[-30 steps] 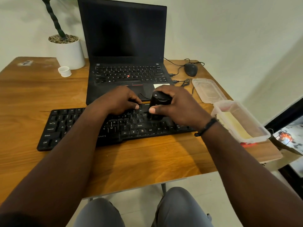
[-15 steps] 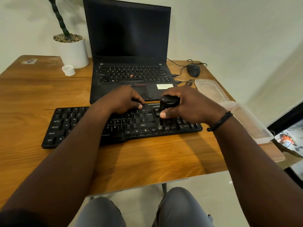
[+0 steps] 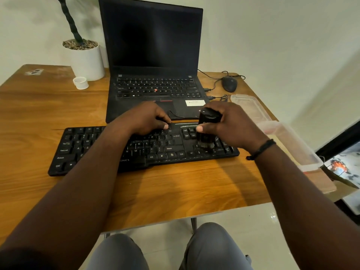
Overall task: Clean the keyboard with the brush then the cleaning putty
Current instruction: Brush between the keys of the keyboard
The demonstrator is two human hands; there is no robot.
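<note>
brush (image 3: pixel 206 129) shifted right, over keyboard (image 3: pixel 81 147) numpad

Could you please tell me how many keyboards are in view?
2: the laptop's at the back, and the black keyboard nearer, partly covered by both hands.

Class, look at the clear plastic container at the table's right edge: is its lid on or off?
Off. The container stands open-topped, and its lid lies on the table just behind it.
</note>
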